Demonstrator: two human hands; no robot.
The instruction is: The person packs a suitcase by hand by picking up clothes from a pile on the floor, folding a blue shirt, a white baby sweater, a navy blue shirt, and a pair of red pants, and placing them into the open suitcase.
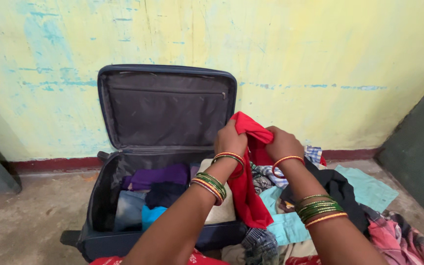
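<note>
Standing open against a yellow wall [320, 44], a dark suitcase [104, 196] has its lid [168, 105] propped upright, with folded clothes packed inside: a purple piece [155, 175], a navy one [165, 194], a grey-blue one [128, 208], a bright blue one [152, 215] and a cream one [224, 211]. The forearms hide part of the load, and the bottom edge cuts off the case's front. Just right of the case lies a loose pile [359, 196] of garments, teal, black, checked and pink, too tangled to count. Above the case's right edge, the left hand [230, 140] and right hand [283, 143] are both closed on a red cloth [248, 191], pinching its bunched top while the rest hangs limp and creased over the rim. Bangles circle both wrists.
</note>
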